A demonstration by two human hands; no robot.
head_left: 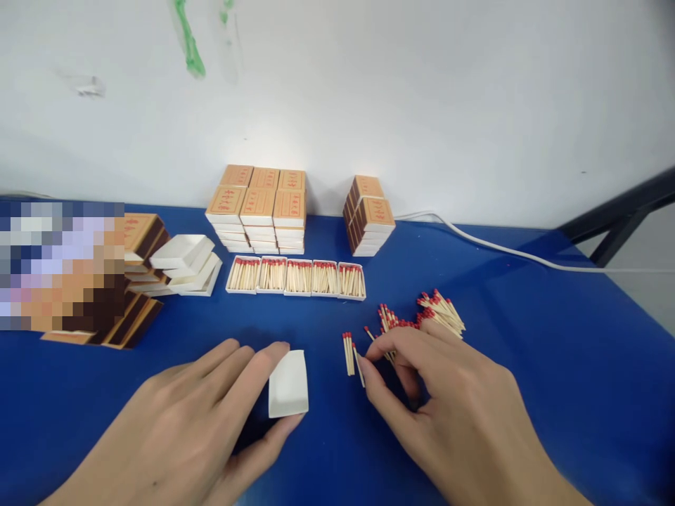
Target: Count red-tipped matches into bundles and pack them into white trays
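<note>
My left hand grips a small white matchbox tray by its two ends, index finger at the far end and thumb at the near end. The tray's inside shows no matches. To the right, my right hand has thumb and index finger drawn together at a single match. Just left of it, a few matches lie side by side, red heads pointing away from me. Beyond and partly under the right hand spreads a loose heap of red-headed matches.
Several match-filled trays form a row on the blue table. Behind them stand stacked matchboxes and a smaller stack. White trays and matchbox sleeves lie left. A white cable runs along the wall.
</note>
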